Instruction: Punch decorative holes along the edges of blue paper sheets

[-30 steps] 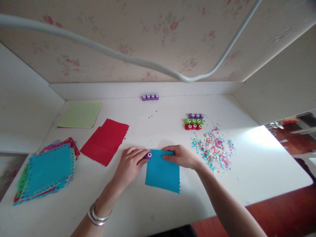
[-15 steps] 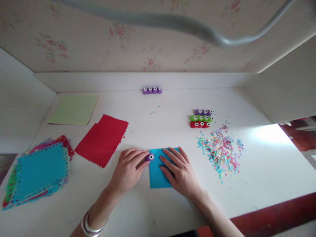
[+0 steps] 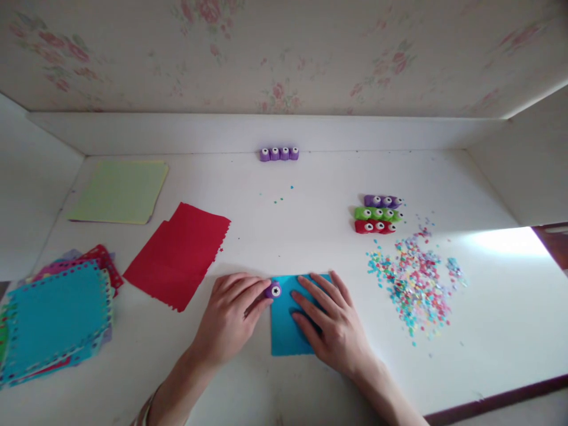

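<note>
A small purple craft punch (image 3: 274, 290) with a star on its white top is pinched between the thumb and fingers of my left hand (image 3: 231, 316). It sits at the upper left edge of a blue sheet of paper (image 3: 284, 334). Across the right part of that sheet my right hand (image 3: 335, 322) lies flat, fingers spread, touching the paper and holding nothing. Whether the punch's jaw is around the paper's edge cannot be made out.
To the left lie red paper (image 3: 181, 254), pale green sheets (image 3: 119, 192) and a pile of edge-punched sheets (image 3: 57, 319). Purple punches (image 3: 279, 155) stand by the back wall. Purple, green and red punches (image 3: 378, 214) sit right, beyond scattered paper confetti (image 3: 417, 278).
The camera view has shifted and come slightly nearer, and the grey cable at the top has left it. Both hands keep nearly the same places on the punch and blue paper.
</note>
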### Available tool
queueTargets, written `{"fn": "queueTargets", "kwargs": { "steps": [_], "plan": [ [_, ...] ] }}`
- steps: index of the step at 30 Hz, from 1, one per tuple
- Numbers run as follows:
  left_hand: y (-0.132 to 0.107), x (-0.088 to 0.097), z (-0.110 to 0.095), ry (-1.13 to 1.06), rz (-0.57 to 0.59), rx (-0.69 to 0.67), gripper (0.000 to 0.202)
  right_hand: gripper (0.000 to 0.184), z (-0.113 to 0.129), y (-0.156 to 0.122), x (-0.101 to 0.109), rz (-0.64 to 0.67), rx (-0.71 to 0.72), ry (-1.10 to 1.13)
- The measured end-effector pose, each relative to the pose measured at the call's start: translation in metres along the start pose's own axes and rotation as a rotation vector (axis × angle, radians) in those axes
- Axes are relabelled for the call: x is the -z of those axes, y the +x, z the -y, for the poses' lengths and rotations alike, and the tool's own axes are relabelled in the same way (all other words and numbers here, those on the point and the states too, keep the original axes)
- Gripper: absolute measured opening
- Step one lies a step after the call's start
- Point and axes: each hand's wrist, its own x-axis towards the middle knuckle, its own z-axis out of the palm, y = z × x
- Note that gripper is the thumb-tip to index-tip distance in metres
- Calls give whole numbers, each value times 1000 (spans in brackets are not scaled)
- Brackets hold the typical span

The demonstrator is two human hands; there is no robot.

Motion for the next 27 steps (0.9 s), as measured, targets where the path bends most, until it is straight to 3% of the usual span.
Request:
{"fn": "queueTargets", "kwargs": {
  "steps": [23, 27],
  "plan": [
    [-1, 0, -1, 12, 6, 11, 25, 36, 0, 0, 1, 8, -2, -4],
    [-2, 3, -3, 17, 2, 25, 32, 35, 1, 0, 3, 4, -6, 3]
  ]
}}
